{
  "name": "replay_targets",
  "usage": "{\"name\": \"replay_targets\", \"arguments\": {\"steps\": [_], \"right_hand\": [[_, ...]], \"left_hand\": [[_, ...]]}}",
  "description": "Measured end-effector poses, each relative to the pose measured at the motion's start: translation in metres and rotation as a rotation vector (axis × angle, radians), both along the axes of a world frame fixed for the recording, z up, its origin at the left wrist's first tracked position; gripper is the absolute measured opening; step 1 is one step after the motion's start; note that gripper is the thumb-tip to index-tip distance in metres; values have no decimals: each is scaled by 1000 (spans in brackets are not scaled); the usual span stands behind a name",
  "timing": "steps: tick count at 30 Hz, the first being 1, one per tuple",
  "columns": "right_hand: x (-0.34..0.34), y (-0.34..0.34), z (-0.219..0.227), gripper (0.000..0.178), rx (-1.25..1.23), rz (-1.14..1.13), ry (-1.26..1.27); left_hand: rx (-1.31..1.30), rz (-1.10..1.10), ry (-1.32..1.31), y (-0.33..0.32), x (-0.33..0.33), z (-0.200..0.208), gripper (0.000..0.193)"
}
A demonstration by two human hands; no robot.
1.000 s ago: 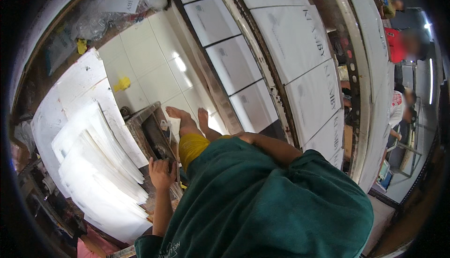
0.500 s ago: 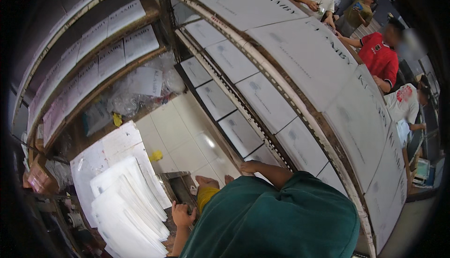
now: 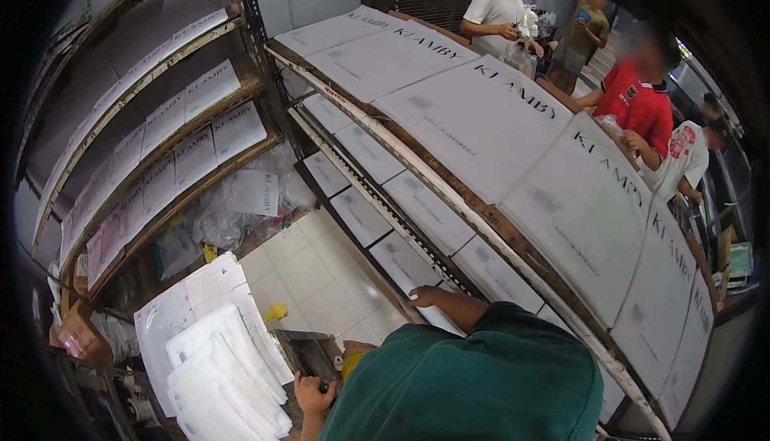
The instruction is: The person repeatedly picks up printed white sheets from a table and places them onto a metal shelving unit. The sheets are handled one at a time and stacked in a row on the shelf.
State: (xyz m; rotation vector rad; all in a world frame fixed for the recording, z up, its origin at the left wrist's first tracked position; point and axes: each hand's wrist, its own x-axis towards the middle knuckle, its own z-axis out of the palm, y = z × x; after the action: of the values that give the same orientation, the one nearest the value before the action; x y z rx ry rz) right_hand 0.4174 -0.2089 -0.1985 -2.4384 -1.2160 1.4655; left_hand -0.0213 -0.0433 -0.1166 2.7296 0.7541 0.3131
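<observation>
My left hand [image 3: 313,397] is down at the worn wooden stand [image 3: 309,353], its thumb raised and its fingers curled about a small dark part that I cannot make out. Beside it lies a fanned stack of white sheets or bags [image 3: 228,377] on a stained white board [image 3: 164,329]. My right hand [image 3: 427,297] reaches to the edge of the lower rack shelf, palm down with fingers apart. It rests by the rows of flat white packets [image 3: 405,260] there; the contact under its fingers is hidden.
Large printed white packets [image 3: 457,128] cover the rack's top on my right. More fill the left shelves [image 3: 176,152]. Clear plastic bags [image 3: 212,204] pile in the corner above the tiled floor [image 3: 309,269]. Several people, one in a red shirt [image 3: 638,104], work beyond the rack.
My view has tilted up, so the shelves and people sit lower in it. Both hands stay at about the same places. The person in red has shifted posture.
</observation>
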Motion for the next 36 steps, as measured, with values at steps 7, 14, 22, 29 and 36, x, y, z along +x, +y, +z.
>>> {"name": "replay_targets", "arguments": {"steps": [7,14,22,29,36], "right_hand": [[3,-19,-28,64,16,7,-29],[3,-8,-34,56,-76,242,-171],[-40,-1,-25,51,51,371,-61],[-42,-16,-28,51,-117,645,32],[-37,-38,-39,58,-353,852,-88]], "left_hand": [[-10,25,1,-1,0,-3,39],[47,28,12,-3,-5,-6,40],[33,7,-22,0,-3,-7,42],[20,-1,29,-1,3,-3,42],[10,-7,40,2,5,-3,43]]}}
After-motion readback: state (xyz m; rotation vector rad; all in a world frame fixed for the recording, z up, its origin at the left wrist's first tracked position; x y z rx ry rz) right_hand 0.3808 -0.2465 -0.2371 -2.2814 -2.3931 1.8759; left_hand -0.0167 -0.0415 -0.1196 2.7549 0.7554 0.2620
